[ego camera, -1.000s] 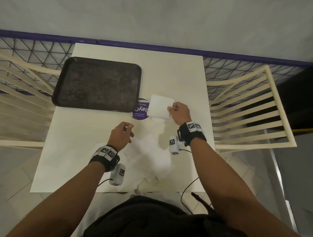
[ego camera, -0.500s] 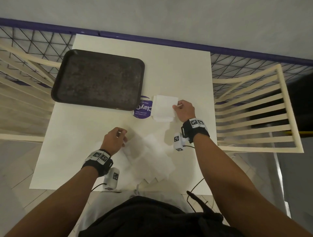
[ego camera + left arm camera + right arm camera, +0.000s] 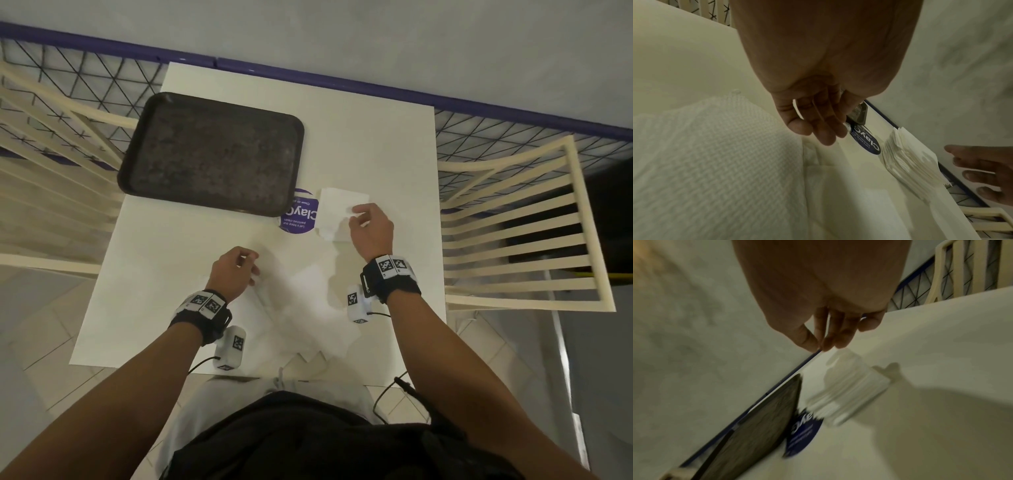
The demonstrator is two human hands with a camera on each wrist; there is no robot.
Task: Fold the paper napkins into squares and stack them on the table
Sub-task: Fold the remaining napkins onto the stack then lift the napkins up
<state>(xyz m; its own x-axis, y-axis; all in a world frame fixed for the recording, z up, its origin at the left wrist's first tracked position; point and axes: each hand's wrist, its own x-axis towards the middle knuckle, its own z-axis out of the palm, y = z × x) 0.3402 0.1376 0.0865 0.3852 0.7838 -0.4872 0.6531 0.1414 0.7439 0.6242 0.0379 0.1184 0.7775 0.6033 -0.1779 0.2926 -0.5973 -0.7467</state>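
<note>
A stack of folded white napkins [image 3: 337,212] [image 3: 910,162] [image 3: 849,386] lies on the white table [image 3: 376,137], beside a purple round sticker [image 3: 301,216]. My right hand [image 3: 368,224] [image 3: 824,344] hovers over the stack's right side with its fingers loose and holding nothing. Near the table's front edge lies a spread of unfolded napkins [image 3: 308,308] [image 3: 715,162]. My left hand [image 3: 236,270] [image 3: 818,133] hangs just above the left edge of that spread, fingers relaxed and empty.
A dark tray [image 3: 212,154] sits at the back left of the table, touching the sticker. Cream slatted chairs stand on the right [image 3: 513,233] and on the left [image 3: 51,137]. A wire mesh railing with a purple bar [image 3: 308,73] runs behind the table.
My right hand has set the folded napkin down on the stack, released it and lifted slightly. My left hand has stayed over the loose napkins.
</note>
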